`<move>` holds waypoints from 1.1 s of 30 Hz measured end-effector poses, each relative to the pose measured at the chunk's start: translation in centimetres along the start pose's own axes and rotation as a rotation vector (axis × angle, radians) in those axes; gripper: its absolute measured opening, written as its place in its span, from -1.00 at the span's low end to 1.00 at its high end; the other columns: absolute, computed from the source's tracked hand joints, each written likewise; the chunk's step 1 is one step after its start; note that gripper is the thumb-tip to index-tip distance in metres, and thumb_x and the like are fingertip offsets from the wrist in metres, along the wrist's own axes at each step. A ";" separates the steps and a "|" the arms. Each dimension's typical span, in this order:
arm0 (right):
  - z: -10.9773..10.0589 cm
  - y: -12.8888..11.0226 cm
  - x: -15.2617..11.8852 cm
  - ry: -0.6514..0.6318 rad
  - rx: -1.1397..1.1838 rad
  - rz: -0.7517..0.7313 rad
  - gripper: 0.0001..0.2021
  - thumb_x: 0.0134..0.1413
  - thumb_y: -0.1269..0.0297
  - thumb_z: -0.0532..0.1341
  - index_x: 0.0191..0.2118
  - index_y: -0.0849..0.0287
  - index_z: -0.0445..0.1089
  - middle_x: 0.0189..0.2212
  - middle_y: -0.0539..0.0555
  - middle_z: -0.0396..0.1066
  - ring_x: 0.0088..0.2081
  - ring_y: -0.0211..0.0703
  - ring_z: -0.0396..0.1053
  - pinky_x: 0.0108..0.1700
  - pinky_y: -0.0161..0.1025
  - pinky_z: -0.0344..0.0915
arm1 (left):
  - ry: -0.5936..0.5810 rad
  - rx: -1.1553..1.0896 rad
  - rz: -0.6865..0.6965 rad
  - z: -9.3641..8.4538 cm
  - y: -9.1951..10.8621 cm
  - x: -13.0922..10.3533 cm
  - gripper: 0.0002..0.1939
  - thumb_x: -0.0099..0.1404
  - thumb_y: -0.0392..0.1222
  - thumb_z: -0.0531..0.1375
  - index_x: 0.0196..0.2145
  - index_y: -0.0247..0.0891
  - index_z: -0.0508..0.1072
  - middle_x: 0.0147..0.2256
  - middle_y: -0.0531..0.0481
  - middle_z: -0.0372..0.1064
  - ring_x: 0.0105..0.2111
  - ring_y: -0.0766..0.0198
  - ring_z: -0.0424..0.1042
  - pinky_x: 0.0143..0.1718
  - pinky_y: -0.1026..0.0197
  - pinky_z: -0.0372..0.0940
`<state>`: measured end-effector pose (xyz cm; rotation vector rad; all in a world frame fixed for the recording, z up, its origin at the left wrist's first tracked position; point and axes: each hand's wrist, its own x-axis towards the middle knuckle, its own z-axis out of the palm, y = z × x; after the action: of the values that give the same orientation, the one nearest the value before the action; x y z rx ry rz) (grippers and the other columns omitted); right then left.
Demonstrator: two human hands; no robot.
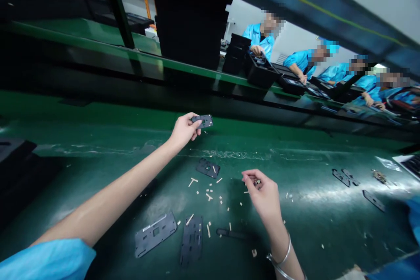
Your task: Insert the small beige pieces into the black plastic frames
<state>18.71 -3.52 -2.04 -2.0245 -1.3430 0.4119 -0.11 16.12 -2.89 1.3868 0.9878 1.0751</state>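
Note:
My left hand (185, 130) pinches a small dark plate with cutouts (206, 120) between thumb and fingers, raised over the far part of the green table. My right hand (262, 190) is closed, with thumb and forefinger together. Something small shows under its curled fingers, too small to name. Between the hands lies another dark plate (208, 168) with a beige strip on it. Nearer to me rest a grey plate with a square hole (155, 234), a second large dark plate (191, 240) and a narrow dark piece (231, 233). Small beige scraps (209, 197) are scattered among them.
The green table (305, 236) holds several dark frame-like parts (341, 178) and a small heap of bits (379, 176) at right. Black trays (19, 157) stand at left. A dark ledge (157, 83) crosses behind. Co-workers in blue (300, 59) sit beyond it.

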 end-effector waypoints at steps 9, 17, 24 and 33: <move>-0.8 0.6 0.2 0.071 -0.151 -0.009 -0.80 0.05 0.15 0.11 -0.37 0.08 0.44 -0.53 0.01 0.43 -0.54 -0.22 0.34 -0.50 -0.35 0.20 | 0.098 0.027 -0.174 1.3 -1.7 3.9 -0.79 0.35 -0.13 0.07 -0.27 -0.37 0.34 -0.56 0.15 0.22 -0.72 0.53 0.11 -0.74 0.44 0.08; -3.1 0.9 0.5 -0.054 -0.282 0.011 -0.84 0.03 0.21 0.11 -0.41 0.04 0.43 -0.50 -0.02 0.45 -0.45 -0.18 0.37 -0.43 -0.32 0.17 | -0.085 -0.013 -0.149 -1.7 0.2 -3.2 -0.84 0.23 -0.24 0.12 -0.25 -0.36 0.37 -0.67 0.15 0.17 -0.76 0.49 0.08 -0.75 0.42 -0.09; -3.7 1.7 -0.3 -0.248 -0.518 -0.109 -0.84 -0.05 0.42 0.13 -0.45 0.04 0.43 -0.50 -0.03 0.42 -0.45 -0.20 0.33 -0.42 -0.32 0.12 | -0.392 -0.074 -0.190 -1.4 1.7 -10.8 -0.75 0.25 -0.10 0.09 -0.24 -0.34 0.39 -0.63 0.12 0.19 -0.71 0.47 0.06 -0.68 0.39 -0.06; -2.3 0.7 1.5 -0.287 -0.613 -0.259 -0.85 -0.06 0.48 0.16 -0.42 0.08 0.39 -0.42 0.01 0.40 -0.27 -0.15 0.30 -0.32 -0.30 0.12 | -0.363 -0.181 -0.142 -1.5 1.1 -11.9 -0.76 0.28 -0.09 0.06 -0.26 -0.32 0.37 -0.62 0.13 0.16 -0.70 0.45 0.05 -0.66 0.36 -0.05</move>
<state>21.16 -3.15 -0.71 -2.2779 -2.0786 0.1855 -4.55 4.95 -2.73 1.2848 0.6939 0.7529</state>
